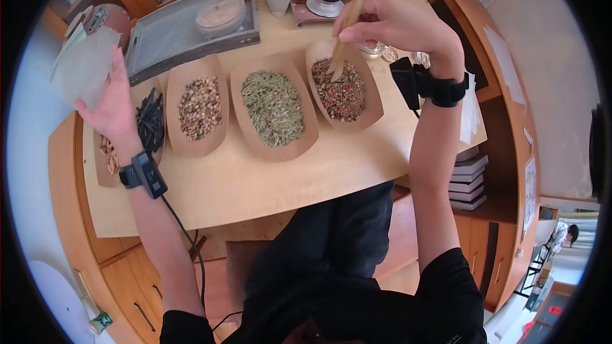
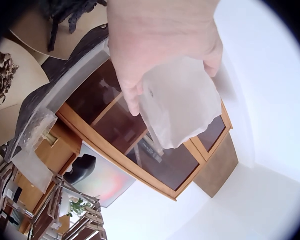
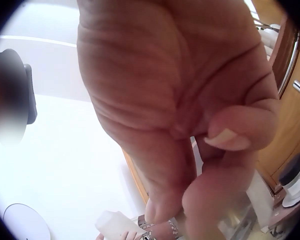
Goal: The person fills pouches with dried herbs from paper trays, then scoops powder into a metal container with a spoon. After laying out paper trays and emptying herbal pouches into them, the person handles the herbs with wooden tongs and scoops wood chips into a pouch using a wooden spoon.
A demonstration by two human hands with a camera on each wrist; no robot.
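Observation:
On the left, my left hand (image 1: 113, 107) holds a translucent white pouch (image 1: 89, 67) between thumb and fingers. In the left wrist view the pouch (image 2: 182, 102) bulges open below the palm. My right hand (image 1: 392, 22) pinches a slim wooden utensil with a forked end (image 1: 345, 44). Its tips reach into the reddish-brown dried mix (image 1: 344, 99) in the rightmost paper tray (image 1: 370, 114). The right wrist view shows curled fingers (image 3: 215, 190) hiding most of the utensil.
Left of that tray stand trays of green dried herb (image 1: 274, 108), brown-and-cream pieces (image 1: 199, 108), dark strips (image 1: 150, 121) and pale slices (image 1: 109, 156). Behind them are a grey tray (image 1: 153, 41), a patterned jar (image 1: 108, 18) and a black-lidded jar (image 1: 328, 0).

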